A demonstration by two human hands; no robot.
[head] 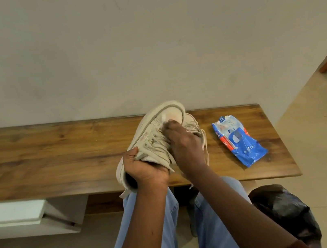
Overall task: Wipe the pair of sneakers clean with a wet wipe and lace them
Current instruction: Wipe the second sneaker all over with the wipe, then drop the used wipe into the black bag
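Above the desk (pixel 56 158), our left hand (pixel 143 165) grips one sneaker (pixel 150 126) steady; our right hand (pixel 184 142) pinches a wet wipe (pixel 165 120) against it.

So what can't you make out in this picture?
In the head view:
The second sneaker is mostly hidden behind the right hand and the held sneaker.
The wipe is a blurred white scrap under that hand, the rest hidden.
The left hand curls round the held sneaker, fingertips hidden.
The pack print is too small to read.
The black bag hides its contents.
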